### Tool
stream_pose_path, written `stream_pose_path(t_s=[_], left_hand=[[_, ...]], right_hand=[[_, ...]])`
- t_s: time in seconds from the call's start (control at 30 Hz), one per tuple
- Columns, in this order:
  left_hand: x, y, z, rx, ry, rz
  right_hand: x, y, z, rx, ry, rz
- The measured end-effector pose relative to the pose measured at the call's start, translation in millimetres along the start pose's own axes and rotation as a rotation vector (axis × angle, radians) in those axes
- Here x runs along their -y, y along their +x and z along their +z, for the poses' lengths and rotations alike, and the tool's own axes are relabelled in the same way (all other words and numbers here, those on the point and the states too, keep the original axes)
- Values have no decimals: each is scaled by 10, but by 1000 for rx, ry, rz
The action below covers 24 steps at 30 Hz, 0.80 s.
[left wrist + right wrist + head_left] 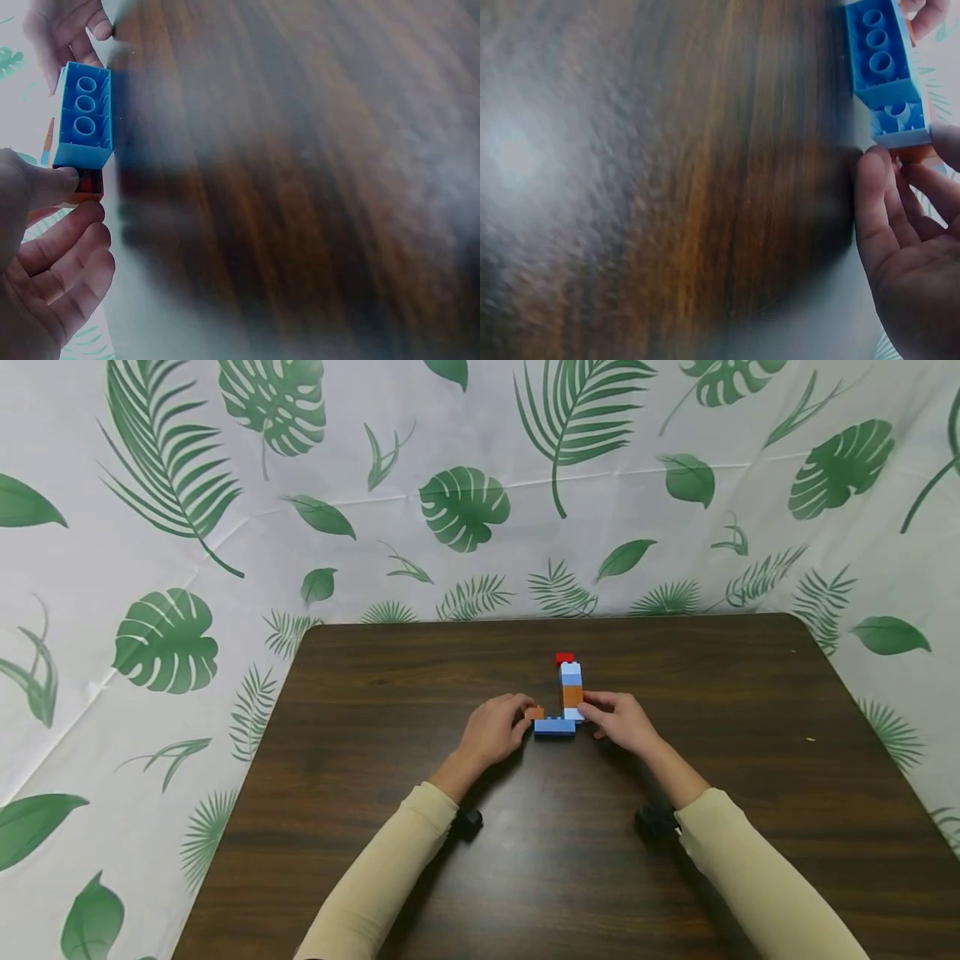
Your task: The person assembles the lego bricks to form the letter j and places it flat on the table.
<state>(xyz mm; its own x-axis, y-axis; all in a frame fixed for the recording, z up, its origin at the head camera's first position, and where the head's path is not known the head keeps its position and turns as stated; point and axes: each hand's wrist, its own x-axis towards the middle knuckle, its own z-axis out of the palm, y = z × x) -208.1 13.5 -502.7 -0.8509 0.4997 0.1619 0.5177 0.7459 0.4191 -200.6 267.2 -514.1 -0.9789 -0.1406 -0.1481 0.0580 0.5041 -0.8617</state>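
Note:
Above the table, in the head view, there is an L-shaped build of toy building blocks. Its upright part is a stack of white, light blue and orange blocks [572, 691], with a small red block [565, 658] at the far end. A long blue block [555, 727] lies across the bottom, its hollow underside facing the wrist cameras. Between thumb and fingers, my left hand [492, 728] pinches a small orange block [535, 713] beside the blue block's left end. My right hand [622, 721] grips the stack from the right, near its orange and lower white blocks.
The dark brown wooden table [390, 677] extends around both hands. A white cloth with green leaves [465, 510] hangs behind it and at the sides. Black wrist devices [468, 824] sit at both sleeves. A tiny pale speck lies on the table's right part.

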Motion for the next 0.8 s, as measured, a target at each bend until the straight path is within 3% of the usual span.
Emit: stream_pose_path(t_s=[0.4,0.8], left_hand=[[-16,47,5,35,-14,-48],[-10,46,22,30,5,-44]], right_hand=[[-41,64,10,31,-51,2],[-43,75,21,31,-45,33]])
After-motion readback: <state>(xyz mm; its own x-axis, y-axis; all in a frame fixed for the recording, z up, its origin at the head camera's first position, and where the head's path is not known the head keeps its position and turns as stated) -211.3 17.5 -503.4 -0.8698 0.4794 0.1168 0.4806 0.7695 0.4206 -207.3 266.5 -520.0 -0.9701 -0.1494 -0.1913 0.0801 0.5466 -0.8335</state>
